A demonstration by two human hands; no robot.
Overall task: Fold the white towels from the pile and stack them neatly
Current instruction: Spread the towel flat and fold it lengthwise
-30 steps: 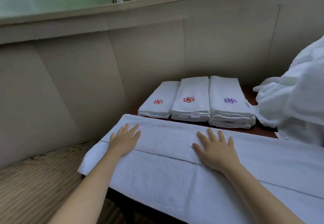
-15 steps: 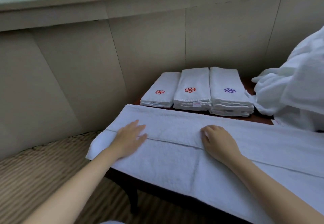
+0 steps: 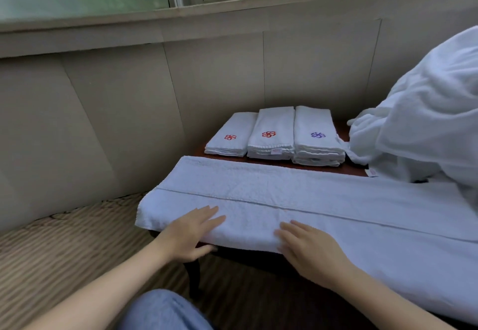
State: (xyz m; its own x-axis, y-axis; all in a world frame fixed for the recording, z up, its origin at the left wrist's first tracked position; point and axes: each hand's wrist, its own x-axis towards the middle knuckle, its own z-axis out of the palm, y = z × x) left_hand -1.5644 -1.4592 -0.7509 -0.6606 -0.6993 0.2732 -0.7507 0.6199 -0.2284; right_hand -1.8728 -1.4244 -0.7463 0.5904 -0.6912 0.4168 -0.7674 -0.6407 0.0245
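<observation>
Head view: left hand [image 3: 190, 236] and right hand [image 3: 309, 249], grip flat open, press the towel [image 3: 297, 195].

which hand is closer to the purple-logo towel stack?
Right. The right hand rests on the spread towel roughly in line below the purple-logo stack; the left hand rests on that towel further left.
</observation>
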